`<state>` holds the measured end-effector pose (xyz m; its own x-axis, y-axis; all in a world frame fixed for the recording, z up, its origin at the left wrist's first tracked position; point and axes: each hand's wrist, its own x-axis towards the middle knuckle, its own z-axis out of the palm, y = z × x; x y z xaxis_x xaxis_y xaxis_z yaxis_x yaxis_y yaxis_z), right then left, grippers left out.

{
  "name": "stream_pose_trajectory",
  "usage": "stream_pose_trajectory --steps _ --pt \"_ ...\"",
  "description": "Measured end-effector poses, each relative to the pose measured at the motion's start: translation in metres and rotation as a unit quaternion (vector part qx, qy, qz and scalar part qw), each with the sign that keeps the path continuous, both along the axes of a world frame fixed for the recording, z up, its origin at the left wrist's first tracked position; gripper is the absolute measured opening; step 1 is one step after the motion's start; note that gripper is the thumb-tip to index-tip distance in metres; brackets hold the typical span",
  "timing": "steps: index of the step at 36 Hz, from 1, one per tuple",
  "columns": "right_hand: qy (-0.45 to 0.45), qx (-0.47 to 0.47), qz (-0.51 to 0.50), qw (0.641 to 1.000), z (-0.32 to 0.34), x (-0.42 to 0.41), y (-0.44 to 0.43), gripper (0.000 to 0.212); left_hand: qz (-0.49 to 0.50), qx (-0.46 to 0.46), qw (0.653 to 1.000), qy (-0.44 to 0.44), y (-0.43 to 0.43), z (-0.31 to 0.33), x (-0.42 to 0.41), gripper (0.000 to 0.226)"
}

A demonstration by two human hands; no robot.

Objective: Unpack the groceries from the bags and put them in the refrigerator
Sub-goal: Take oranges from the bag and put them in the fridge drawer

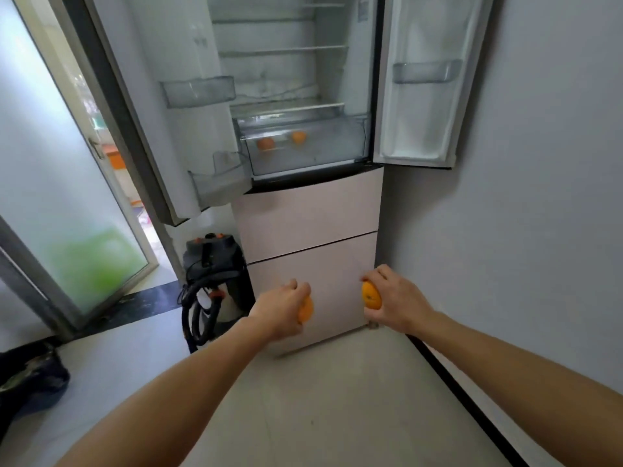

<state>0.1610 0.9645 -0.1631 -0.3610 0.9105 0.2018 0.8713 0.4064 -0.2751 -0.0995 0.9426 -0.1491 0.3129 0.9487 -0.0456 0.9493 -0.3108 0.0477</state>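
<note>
head view; both forearms reach toward the refrigerator (310, 210), whose two upper doors stand open.

left hand (283, 306): at about 6 o'clock in the frame, just left of centre. its fingers are curled round the first orange (306, 311). the hand covers most of the fruit and only its right edge shows.

right hand (396, 298): near 5 o'clock. fingers and thumb are curled round the second orange (371, 294), whose left face is exposed.

the two hands are level with each other and apart, both in front of the lowest drawer front (313, 264), which is pale pink.

crisper drawer (337, 143): clear-walled, at the foot of the upper compartment, at 12 o'clock from the hands. the third orange (265, 143) lies toward its left. the fourth orange (298, 136) sits at 2 o'clock from the third, near it; whether they touch cannot be told through the plastic. shelves (286, 48) run above the drawer.

left door (145, 96): swung out toward 10 o'clock, carrying clear bins (199, 91).

right door (424, 123): swung toward 2 o'clock, near the grey wall (539, 197).

vacuum cleaner (212, 261): dark, with a coiled hose, standing at 9 o'clock from the left hand, just beside the refrigerator.

frosted glass door (60, 170): at 9 o'clock in the frame.

dark bundle (30, 375): on the floor (320, 399) at 8 o'clock; what it is cannot be told.
</note>
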Motion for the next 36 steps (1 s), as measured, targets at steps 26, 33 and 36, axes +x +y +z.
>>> stream_pose_trajectory --steps 26,33,36 --pt "0.124 0.195 0.018 0.973 0.189 -0.054 0.462 0.064 0.041 0.263 0.944 -0.193 0.477 0.207 -0.046 0.055" --pt "0.083 0.202 0.056 0.974 0.24 -0.076 0.594 0.061 0.093 0.234 0.961 -0.111 0.585 0.224 -0.053 0.056" --pt "0.039 0.18 0.078 0.98 0.246 -0.087 0.653 0.059 0.122 0.206 0.97 -0.031 0.629 0.222 -0.056 0.053"
